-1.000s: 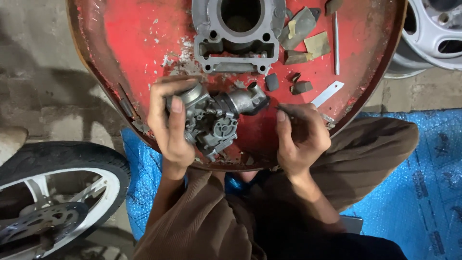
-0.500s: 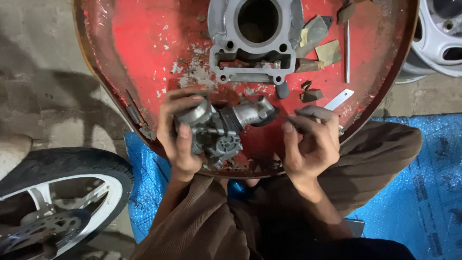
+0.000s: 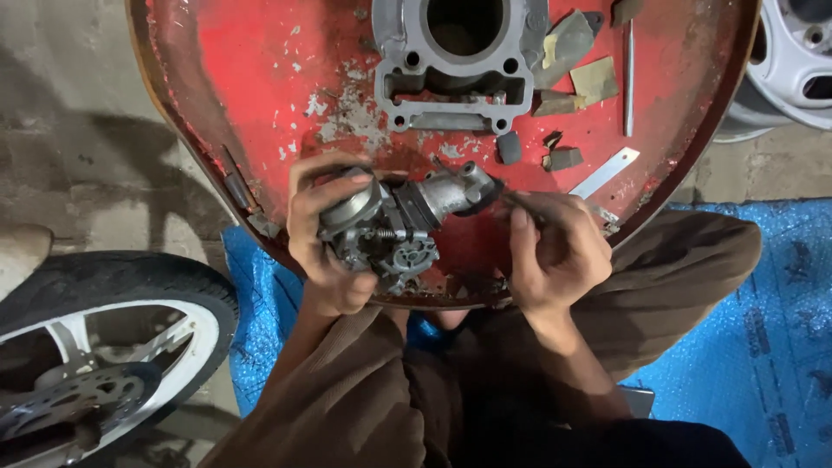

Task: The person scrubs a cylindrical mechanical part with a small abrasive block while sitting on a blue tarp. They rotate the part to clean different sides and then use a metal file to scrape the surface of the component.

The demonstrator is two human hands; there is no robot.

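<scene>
- Left hand (image 3: 325, 243): closed round grey carburettor (image 3: 394, 225), fingers wrapped over its round cap, thumb along near side.
- Carburettor: held just above near edge of red metal panel (image 3: 260, 78), angled intake pipe pointing far-right.
- Right hand (image 3: 555, 251): curled shut on thin dark tool (image 3: 520, 204), possibly a small screwdriver; tip at pipe end, contact unclear.
- Grey engine cylinder block (image 3: 459, 61): far centre on panel, well apart from hands.
- Small metal scraps (image 3: 563, 159) and flat strip (image 3: 604, 172): right of block.
- Motorcycle wheel (image 3: 95, 364): near left.
- Blue tarp (image 3: 763, 329): near right.
</scene>
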